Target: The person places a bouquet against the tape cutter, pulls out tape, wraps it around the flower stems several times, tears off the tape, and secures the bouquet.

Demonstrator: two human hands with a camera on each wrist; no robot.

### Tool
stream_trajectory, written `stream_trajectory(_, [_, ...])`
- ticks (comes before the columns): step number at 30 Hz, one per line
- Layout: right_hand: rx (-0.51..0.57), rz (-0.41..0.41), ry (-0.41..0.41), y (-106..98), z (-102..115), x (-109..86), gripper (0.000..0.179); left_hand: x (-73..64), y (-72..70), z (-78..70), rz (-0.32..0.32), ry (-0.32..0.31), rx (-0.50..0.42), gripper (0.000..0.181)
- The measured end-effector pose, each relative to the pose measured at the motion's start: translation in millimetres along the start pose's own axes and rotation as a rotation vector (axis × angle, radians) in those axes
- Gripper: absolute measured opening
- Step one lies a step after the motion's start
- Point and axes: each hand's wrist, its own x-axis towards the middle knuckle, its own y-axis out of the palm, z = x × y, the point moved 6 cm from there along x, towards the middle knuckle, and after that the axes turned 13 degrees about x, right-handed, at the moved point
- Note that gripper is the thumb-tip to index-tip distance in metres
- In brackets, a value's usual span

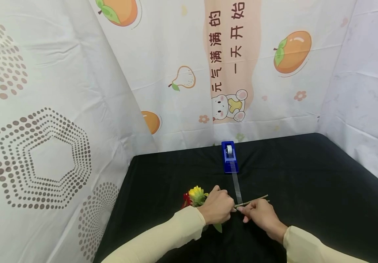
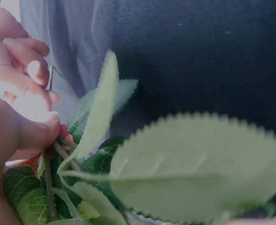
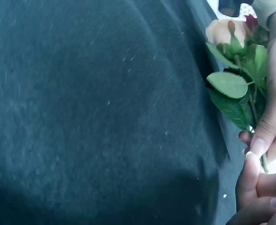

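Note:
My left hand [image 1: 216, 206] grips a small bunch of flowers by the stems, just below the leaves. A yellow flower [image 1: 196, 195] and a red flower [image 1: 187, 199] show beyond that hand, and the right wrist view adds a peach rose [image 3: 222, 33]. Serrated green leaves [image 2: 199, 164] fill much of the left wrist view. Close beside it, my right hand [image 1: 262, 214] pinches at the stems [image 1: 258, 199], whose thin ends stick out past its fingers. A clear strip of tape [image 1: 236, 184] runs down to the stems between both hands; its end is hidden at the fingertips.
Behind the hands, a blue tape dispenser [image 1: 231, 166] stands on the black-covered table [image 1: 294, 171], with the strip still joined to its roll. Printed white curtains [image 1: 176, 106] enclose the table at the back and both sides.

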Motion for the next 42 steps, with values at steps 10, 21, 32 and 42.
stream_trajectory(10, [-0.16, -0.097, -0.08, -7, 2, 2.8, 0.034, 2.6, -2.8, -1.0, 0.01, 0.019, 0.073, 0.03])
stream_trajectory(21, [-0.485, -0.266, -0.525, -11, 23, -2.8, 0.047, 1.9, -3.0, -0.9, -0.016, 0.023, 0.13, 0.026])
stream_trajectory(32, [-0.738, -0.207, -0.878, -6, 43, -2.6, 0.025, -2.1, -2.0, 0.5, -0.042, 0.021, 0.147, 0.023])
stream_trajectory(42, [-0.489, 0.241, -0.626, -4, 36, 17.9, 0.023, -7.8, -5.3, 1.6, -0.129, 0.023, 0.163, 0.013])
